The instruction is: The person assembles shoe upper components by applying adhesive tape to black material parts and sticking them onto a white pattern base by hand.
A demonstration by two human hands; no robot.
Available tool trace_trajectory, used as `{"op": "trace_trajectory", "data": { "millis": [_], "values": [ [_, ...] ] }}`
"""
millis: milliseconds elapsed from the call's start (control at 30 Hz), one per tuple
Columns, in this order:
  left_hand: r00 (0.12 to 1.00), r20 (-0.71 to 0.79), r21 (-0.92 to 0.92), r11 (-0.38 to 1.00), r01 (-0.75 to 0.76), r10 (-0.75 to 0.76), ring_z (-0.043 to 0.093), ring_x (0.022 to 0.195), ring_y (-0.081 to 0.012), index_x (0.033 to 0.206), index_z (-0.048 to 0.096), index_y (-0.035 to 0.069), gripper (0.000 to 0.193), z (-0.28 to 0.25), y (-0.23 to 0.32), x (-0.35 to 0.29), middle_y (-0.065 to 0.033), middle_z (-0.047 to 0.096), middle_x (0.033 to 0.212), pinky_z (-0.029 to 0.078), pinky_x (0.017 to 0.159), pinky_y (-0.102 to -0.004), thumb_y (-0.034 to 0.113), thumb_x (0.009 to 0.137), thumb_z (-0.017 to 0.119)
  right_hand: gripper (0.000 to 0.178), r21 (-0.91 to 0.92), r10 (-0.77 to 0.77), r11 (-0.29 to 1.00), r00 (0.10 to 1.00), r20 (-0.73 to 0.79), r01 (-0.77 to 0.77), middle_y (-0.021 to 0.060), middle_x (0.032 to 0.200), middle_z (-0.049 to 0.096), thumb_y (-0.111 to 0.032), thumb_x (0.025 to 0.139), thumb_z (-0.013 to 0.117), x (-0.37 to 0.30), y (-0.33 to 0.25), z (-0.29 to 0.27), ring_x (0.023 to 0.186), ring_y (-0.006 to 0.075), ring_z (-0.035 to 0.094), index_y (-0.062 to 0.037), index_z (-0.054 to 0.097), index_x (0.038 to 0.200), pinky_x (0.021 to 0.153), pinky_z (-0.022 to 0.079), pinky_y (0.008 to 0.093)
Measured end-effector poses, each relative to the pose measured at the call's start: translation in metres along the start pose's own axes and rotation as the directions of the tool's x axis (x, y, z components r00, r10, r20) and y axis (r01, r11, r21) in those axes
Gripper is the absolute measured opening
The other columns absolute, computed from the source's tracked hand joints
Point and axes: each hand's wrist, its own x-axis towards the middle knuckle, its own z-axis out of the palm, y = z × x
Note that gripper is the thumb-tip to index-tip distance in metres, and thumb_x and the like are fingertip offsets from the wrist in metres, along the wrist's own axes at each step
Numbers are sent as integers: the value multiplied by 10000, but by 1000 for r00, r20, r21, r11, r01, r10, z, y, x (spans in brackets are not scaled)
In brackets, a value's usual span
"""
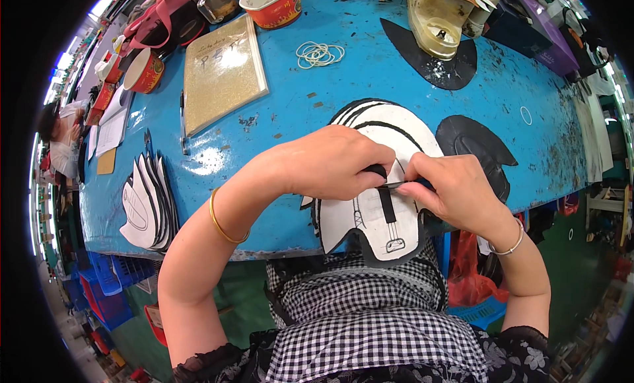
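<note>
Over the table's near edge, both hands meet above a pile of white, black-edged cut pieces (340,218) that look like shoe uppers. The top piece carries drawn outlines and a buckle-like shape. My left hand (330,162) is closed in a pinch on a black strip (386,208) lying along that piece. My right hand (452,185) pinches close beside it, thumb against the strip's upper end. Something dark shows between its fingers, too hidden to name. Right of the pile lies a black curved piece (475,148).
A second stack of white pieces (142,205) stands at the left. Farther back are a gold notebook (221,72), a pen (183,119), rubber bands (320,54), red paper bowls (271,6) and a stained yellowish pot (436,30) on a black piece. Another person (66,142) is at far left.
</note>
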Motion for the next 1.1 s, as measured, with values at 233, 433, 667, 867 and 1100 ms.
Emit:
{"op": "trace_trajectory", "data": {
  "millis": [233,433,667,867,1100],
  "values": [
    [995,-99,-78,997,3,-10,548,619,-298,952,610,43,159,6,-2,-7,-143,561,673,430,585,-400,159,843,613,217,-27,-86,996,993,-76,84,87,801,639,-202,824,676,-23,-20,-4,623,255,636,-62,575,956,524,486,345],
    [994,-106,-155,988,16,-33,519,578,-181,949,653,41,160,3,-2,-7,-103,575,687,408,544,-321,136,821,643,259,-331,-63,943,996,-58,40,293,1130,641,-138,818,597,-19,-80,40,434,164,570,37,560,1005,404,473,287],
    [893,-384,-591,805,-41,-236,578,731,-60,1017,708,-18,162,-29,-5,-34,-6,660,825,466,663,-207,86,901,665,240,-367,-101,929,988,-117,52,245,1076,669,-125,853,651,-15,-61,35,487,182,584,36,593,1021,453,473,268],
    [894,-366,-570,822,4,-259,582,719,-52,892,660,-16,95,-43,8,-42,-12,648,789,467,656,-204,79,901,662,190,984,673,157,721,-168,83,63,1053,676,-162,965,564,-60,4,14,866,147,660,-17,590,1084,746,541,324],
    [996,31,-346,934,94,-88,610,689,-95,786,706,8,117,-22,22,1,-37,684,730,481,668,-248,120,774,737,249,823,857,468,391,-335,-322,-15,936,557,-174,1032,464,-149,108,-10,560,22,432,-24,545,1214,510,358,175]
  ]
}}
